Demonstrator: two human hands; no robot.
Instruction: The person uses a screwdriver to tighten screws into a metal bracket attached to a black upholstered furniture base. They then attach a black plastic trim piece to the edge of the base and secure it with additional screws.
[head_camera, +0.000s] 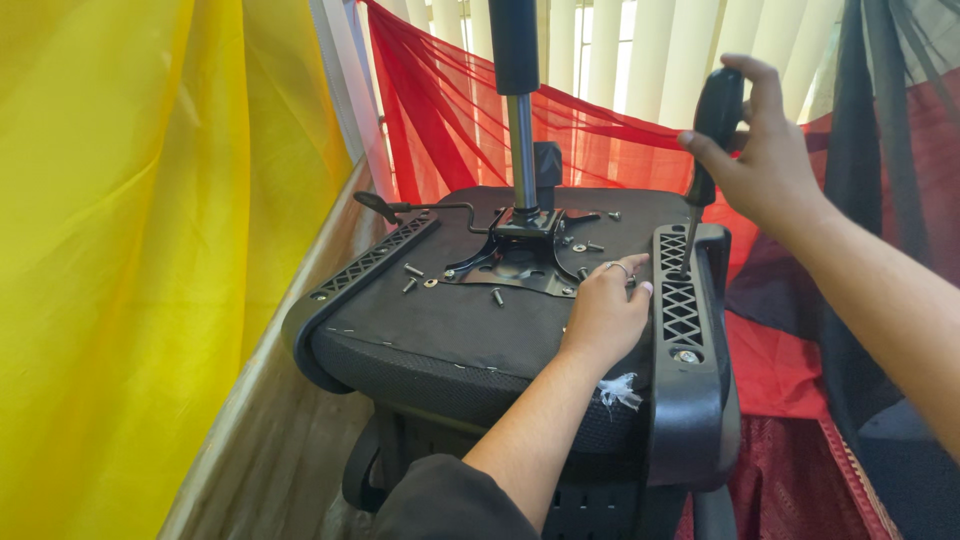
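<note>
The right hand grips the screwdriver upright over the armrest bracket; the left hand lies on the upturned chair seat, fingers loosely open.

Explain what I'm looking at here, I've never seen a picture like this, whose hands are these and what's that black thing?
One picture, taken by a camera on a person's head, looking down at their own two bare hands. The black thing is an office chair seat turned upside down, with its metal mounting plate and gas cylinder pointing up. Loose screws lie on the seat's underside. The left hand rests on the seat beside an armrest bracket. The right hand grips a black-handled screwdriver, tip down at that bracket. Yellow and red cloths hang around.
</note>
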